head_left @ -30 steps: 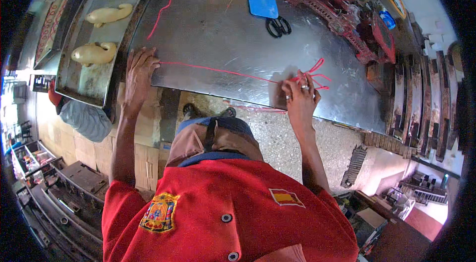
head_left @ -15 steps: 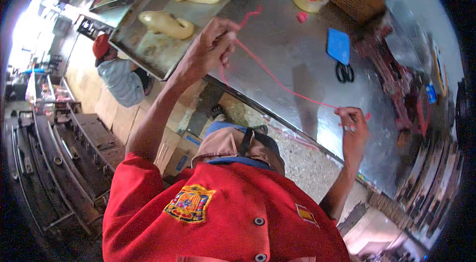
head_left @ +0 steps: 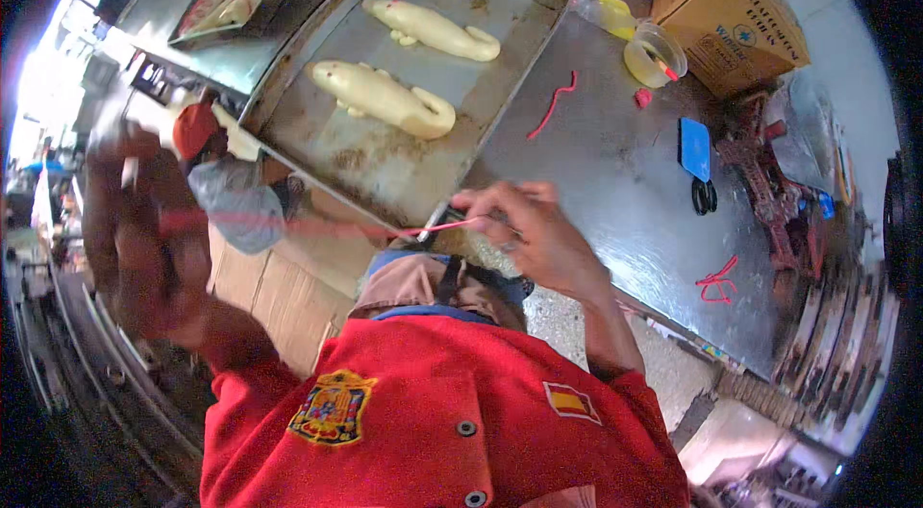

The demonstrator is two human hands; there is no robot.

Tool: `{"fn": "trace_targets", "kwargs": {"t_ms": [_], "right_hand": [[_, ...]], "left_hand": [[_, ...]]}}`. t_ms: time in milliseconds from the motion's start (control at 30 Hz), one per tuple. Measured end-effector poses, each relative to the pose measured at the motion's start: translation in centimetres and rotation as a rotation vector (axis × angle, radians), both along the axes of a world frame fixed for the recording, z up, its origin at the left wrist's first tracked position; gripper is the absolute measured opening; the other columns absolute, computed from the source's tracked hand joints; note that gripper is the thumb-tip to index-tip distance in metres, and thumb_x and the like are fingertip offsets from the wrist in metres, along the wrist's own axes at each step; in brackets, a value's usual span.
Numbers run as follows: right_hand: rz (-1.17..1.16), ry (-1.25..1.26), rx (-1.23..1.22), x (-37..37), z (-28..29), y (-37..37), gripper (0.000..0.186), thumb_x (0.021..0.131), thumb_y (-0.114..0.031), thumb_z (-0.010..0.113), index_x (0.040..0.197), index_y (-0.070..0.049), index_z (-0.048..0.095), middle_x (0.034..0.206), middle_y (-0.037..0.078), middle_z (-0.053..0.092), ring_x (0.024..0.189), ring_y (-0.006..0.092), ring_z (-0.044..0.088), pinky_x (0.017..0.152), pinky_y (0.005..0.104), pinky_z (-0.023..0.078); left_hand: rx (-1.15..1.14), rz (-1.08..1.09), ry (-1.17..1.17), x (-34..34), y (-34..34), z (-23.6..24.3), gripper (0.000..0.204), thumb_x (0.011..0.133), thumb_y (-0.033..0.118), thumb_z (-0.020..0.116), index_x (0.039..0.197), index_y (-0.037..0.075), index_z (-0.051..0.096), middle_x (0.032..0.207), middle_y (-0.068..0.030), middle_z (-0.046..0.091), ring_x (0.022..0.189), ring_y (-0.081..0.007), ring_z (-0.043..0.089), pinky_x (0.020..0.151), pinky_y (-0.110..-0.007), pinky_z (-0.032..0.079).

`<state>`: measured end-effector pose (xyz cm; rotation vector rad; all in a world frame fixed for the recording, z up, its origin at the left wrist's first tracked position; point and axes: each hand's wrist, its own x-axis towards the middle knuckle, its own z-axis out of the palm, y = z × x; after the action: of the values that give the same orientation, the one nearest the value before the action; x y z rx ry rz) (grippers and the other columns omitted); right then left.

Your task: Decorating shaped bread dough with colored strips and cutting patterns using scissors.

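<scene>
My left hand (head_left: 149, 220) is raised at the left, smeared by motion, with a red strand (head_left: 365, 228) running taut from it. My right hand (head_left: 510, 224) pinches that strand beside the near rim of a metal tray (head_left: 351, 157). On this tray lie two pale dough shapes (head_left: 380, 99) with curled tails and small legs. A short red piece (head_left: 553, 99) rests on the steel table (head_left: 596, 210) right of the tray, and a loose red tangle (head_left: 716, 282) is near its front edge.
A second tray (head_left: 226, 23) with red-striped dough sits at top left. A tub (head_left: 649, 66), cardboard box (head_left: 716, 3), blue flat object (head_left: 692, 148), black scissors (head_left: 702, 196) and red cast-metal apparatus (head_left: 764, 191) stand or lie rightward. A person in a red cap (head_left: 197, 128) is low at left.
The view has swung left. My left hand has lifted and moved outward with the strand; my right hand has moved leftward to the tray, leaving the tangle on the table.
</scene>
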<state>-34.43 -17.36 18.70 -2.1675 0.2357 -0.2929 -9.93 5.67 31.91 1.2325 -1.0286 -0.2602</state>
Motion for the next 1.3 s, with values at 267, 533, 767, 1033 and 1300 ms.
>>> {"fn": "trace_targets", "kwargs": {"t_ms": [267,533,767,1033,1300], "right_hand": [[-0.001,0.523,-0.213,7.4,-0.8,3.0,0.015,0.102,-0.022,0.052,0.109,-0.009,0.053,0.092,0.012,0.072,0.095,0.0278,0.069,0.105,0.0436,0.032],[-0.209,0.565,-0.202,4.3,-0.3,1.3,0.015,0.100,-0.022,0.058,0.104,-0.008,0.056,0.088,0.011,0.070,0.090,0.0313,0.067,0.096,0.0414,0.037],[-0.350,0.471,-0.370,9.6,1.4,3.1,0.012,0.096,-0.020,0.060,0.103,-0.010,0.059,0.099,0.008,0.066,0.102,0.0295,0.064,0.095,0.0448,0.036],[-0.468,0.244,-0.432,21.1,-2.0,5.0,0.015,0.090,-0.022,0.069,0.099,-0.010,0.064,0.117,0.009,0.057,0.122,0.0297,0.052,0.101,0.0483,0.038],[-0.560,0.235,-0.611,30.3,-6.1,5.3,0.016,0.088,-0.023,0.071,0.099,-0.015,0.063,0.124,0.006,0.053,0.137,0.0314,0.038,0.105,0.0545,0.036]], "left_hand": [[-0.013,-0.513,0.360,9.8,2.6,-0.9,0.065,0.083,0.020,0.081,0.124,-0.015,0.045,0.108,-0.0237,0.064,0.069,-0.0228,0.066,0.092,-0.033,0.047],[-0.014,-0.586,0.403,12.9,1.0,0.3,0.063,0.085,0.018,0.078,0.126,-0.015,0.043,0.106,-0.0242,0.065,0.066,-0.0231,0.066,0.090,-0.034,0.047],[-0.011,-0.581,0.380,16.3,0.9,0.0,0.062,0.088,0.018,0.074,0.129,-0.014,0.042,0.102,-0.0230,0.064,0.064,-0.0213,0.063,0.084,-0.032,0.046],[-0.028,-0.620,0.371,29.8,1.7,-0.8,0.060,0.091,0.018,0.070,0.133,-0.014,0.041,0.098,-0.0215,0.064,0.061,-0.0193,0.059,0.076,-0.030,0.044],[-0.039,-0.668,0.388,38.8,0.7,-2.3,0.059,0.094,0.019,0.065,0.136,-0.013,0.040,0.094,-0.0200,0.064,0.059,-0.0173,0.056,0.069,-0.028,0.043]]}}
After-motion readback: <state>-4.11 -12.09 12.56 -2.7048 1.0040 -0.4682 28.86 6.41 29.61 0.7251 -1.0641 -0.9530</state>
